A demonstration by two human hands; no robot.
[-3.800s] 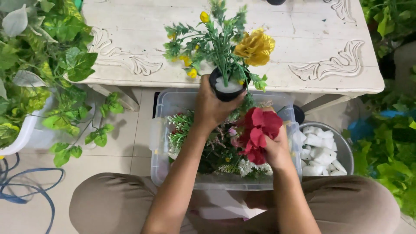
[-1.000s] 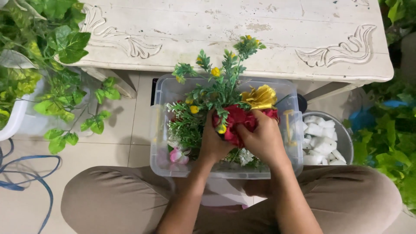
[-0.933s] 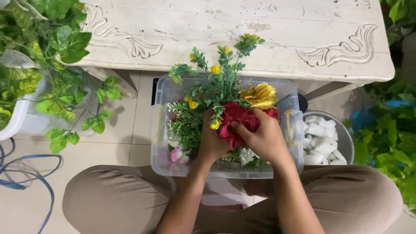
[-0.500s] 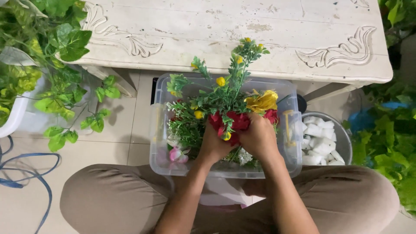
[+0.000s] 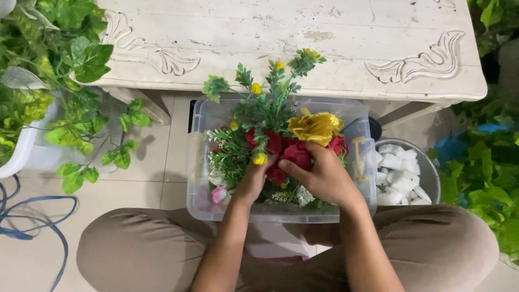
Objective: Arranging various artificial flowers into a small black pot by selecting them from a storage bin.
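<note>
1. The step in hand, as I judge it: the person presses red flowers [image 5: 294, 154] into a bunch [image 5: 265, 108] of fake flowers, held just above the bin [image 5: 197, 162].
2. The left hand [image 5: 251, 181] holds the bunch from below. Its fingers are curled tight around the base. What is inside the grip is hidden.
3. The right hand [image 5: 321, 176] lies on the red flowers from the side. Its fingers are closed over them, with the thumb against the blooms.
4. The bunch stands upright over the middle of the bin. Its green tips reach over the edge of the counter [image 5: 324, 48] behind the bin.
5. Any further move calls for a firm left grip, I think, because the stems look loose. The red flowers need to stay tight beside the yellow flower [image 5: 314, 127].
6. Count: one bin and one yellow flower. There are about three red flowers, though they overlap and I cannot count them exactly.
7. At least five small yellow buds [image 5: 256, 88] show on the green sprigs.
8. One pink flower [image 5: 219, 193] lies inside the bin, at its left side.
9. One bowl [image 5: 427, 173] of white foam pieces stands on the floor, just right of the bin.
</note>
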